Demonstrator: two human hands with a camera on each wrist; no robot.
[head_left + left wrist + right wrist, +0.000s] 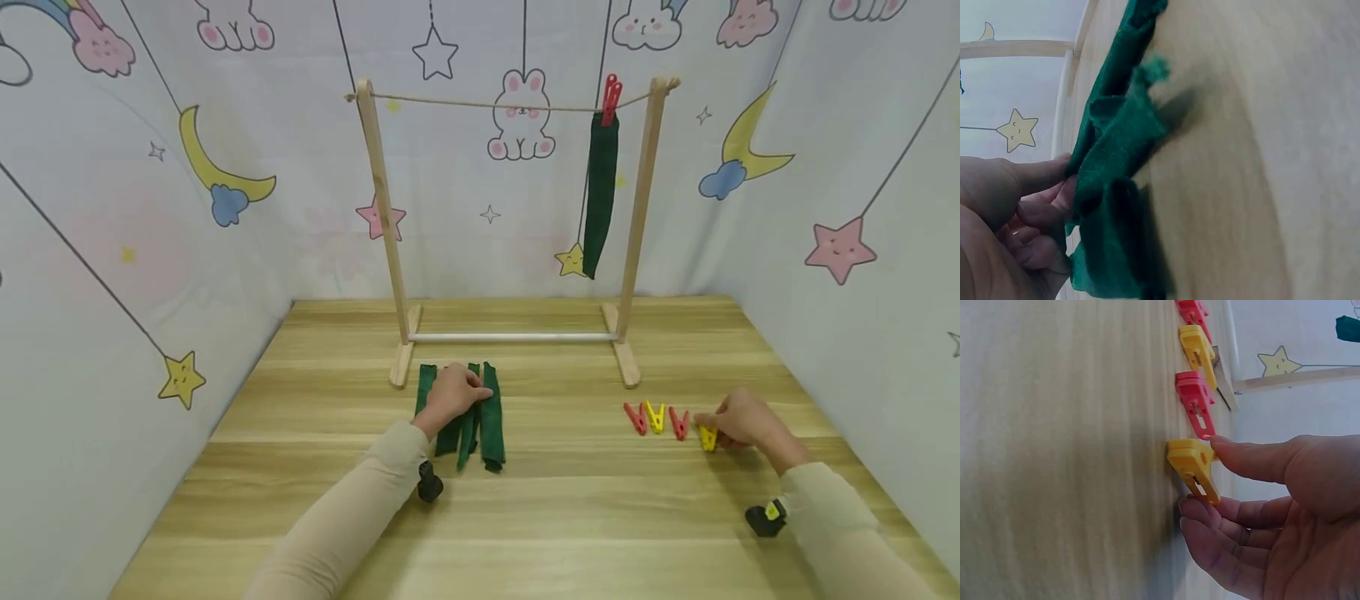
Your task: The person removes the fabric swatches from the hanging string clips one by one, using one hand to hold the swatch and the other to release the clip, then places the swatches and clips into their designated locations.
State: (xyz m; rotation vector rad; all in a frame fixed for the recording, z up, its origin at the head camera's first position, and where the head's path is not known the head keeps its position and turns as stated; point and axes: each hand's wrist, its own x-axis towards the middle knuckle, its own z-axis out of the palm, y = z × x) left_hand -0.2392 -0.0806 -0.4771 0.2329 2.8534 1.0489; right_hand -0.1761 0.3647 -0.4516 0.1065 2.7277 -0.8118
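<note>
My left hand [452, 393] is over several dark green cloth strips lying side by side on the table. Its thumb and fingertips pinch one green cloth strip [492, 425], and in the left wrist view the bunched green cloth [1119, 137] rises beside the fingers. At the right, my right hand [745, 421] has thumb and fingers on the two handle ends of a yellow clothespin [1188, 453]. To its left lie a red clothespin [679, 423], a yellow one [656, 417] and another red clothespin [636, 418] in a row.
Behind the hands stands a wooden rack [381, 179] with a string [450, 102] tied between its posts. A green strip [602, 192] hangs near the right post, held by red clothespins [611, 98]. Printed fabric walls [480, 250] surround the wooden table [562, 517].
</note>
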